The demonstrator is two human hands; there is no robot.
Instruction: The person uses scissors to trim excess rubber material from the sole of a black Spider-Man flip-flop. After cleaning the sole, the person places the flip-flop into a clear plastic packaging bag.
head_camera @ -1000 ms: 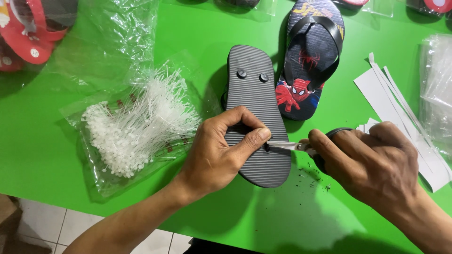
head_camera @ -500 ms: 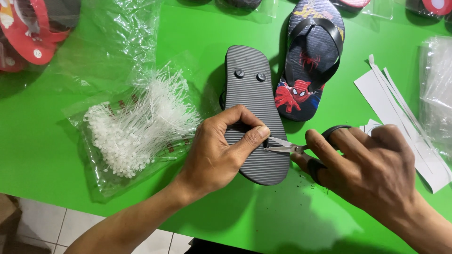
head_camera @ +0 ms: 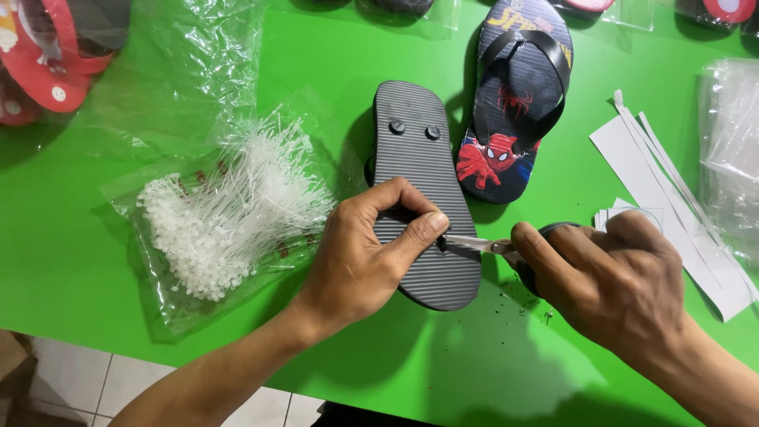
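We pin the upturned sole mid-desk with left-hand fingers; our right hand, gripping scissors, has brought the blades back onto the sole's right edge.

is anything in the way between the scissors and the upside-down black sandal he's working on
Nothing visible does. The scissors in the right hand already reach the sole of the black sandal, with their tips beside the left hand's thumb, which presses on the sole.
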